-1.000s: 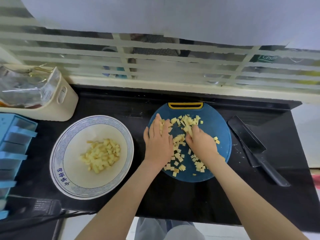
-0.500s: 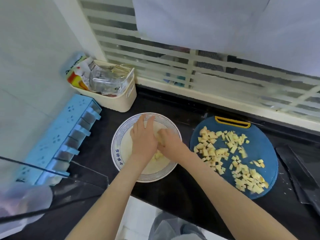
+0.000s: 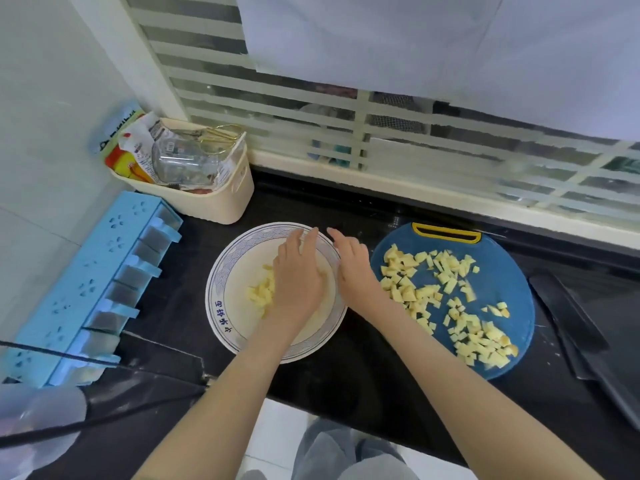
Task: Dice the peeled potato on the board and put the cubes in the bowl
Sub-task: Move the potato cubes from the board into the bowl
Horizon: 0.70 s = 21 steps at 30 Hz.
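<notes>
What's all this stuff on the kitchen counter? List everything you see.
bowl: one, white with blue rim, mid-counter
cubes in bowl: small heap, pale yellow, partly hidden by left hand
cutting board: one, blue with yellow handle, right of bowl
cubes on board: many, pale yellow, scattered
knife: one, black, right of board
basket: one, cream, back left, holds packets
rack: one, light blue, far left
counter: one, black
left hand: over bowl, fingers relaxed
right hand: at bowl's right rim, fingers relaxed
</notes>
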Tool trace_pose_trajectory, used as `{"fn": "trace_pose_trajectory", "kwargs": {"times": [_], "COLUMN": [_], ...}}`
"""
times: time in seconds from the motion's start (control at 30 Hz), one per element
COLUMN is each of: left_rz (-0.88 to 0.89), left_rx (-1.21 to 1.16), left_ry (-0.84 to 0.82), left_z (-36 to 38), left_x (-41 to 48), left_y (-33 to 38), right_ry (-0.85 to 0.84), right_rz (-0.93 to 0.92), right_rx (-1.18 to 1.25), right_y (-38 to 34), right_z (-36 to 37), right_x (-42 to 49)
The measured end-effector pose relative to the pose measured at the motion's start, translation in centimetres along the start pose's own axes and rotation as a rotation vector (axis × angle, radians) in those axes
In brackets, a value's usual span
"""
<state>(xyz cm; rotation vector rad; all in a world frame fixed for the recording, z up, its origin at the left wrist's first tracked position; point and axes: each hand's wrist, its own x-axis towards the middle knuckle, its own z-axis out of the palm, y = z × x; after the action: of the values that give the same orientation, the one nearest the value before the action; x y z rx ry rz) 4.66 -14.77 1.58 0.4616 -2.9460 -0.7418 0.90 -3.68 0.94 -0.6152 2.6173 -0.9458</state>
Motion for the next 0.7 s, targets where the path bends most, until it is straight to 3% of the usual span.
{"fn": "trace_pose_trajectory", "kwargs": {"times": [0.07, 0.13, 0.23, 0.3, 0.33, 0.57, 0.7], "left_rz": [0.035, 0.078, 0.174, 0.232, 0.252, 0.291, 0.274], "left_rx": [-0.035, -0.079, -0.109, -0.103, -0.094, -0.035, -0.010], "left_ry": [-0.009, -0.011, -0.029, -0.068, -0.090, -0.186, -0.187], "left_z": [1.0, 2.0, 3.5, 4.7, 5.3, 7.9, 8.2], "left_x": [0.2, 0.1, -0.5, -1.0, -1.2, -2.0, -2.1], "left_y": [1.5, 3.0, 5.3, 6.7, 7.2, 8.8, 8.7], "right_ry": [0.187, 0.247, -0.014, -0.136, -0.116, 0.303, 0.304], "right_rz": [0.089, 0.225, 0.349, 0.284, 0.241, 0.101, 0.173], "right_rx": [-0.016, -0.075, -0.279, -0.428, -0.456, -0.499, -0.494], "right_y": [2.9, 6.6, 11.5, 13.1, 13.4, 16.1, 16.1], "right_z": [-0.7, -1.5, -2.1, -1.3, -0.9, -0.2, -0.7], "right_x": [-0.4, -1.3, -4.3, -6.2, -6.8, -7.5, -7.1]}}
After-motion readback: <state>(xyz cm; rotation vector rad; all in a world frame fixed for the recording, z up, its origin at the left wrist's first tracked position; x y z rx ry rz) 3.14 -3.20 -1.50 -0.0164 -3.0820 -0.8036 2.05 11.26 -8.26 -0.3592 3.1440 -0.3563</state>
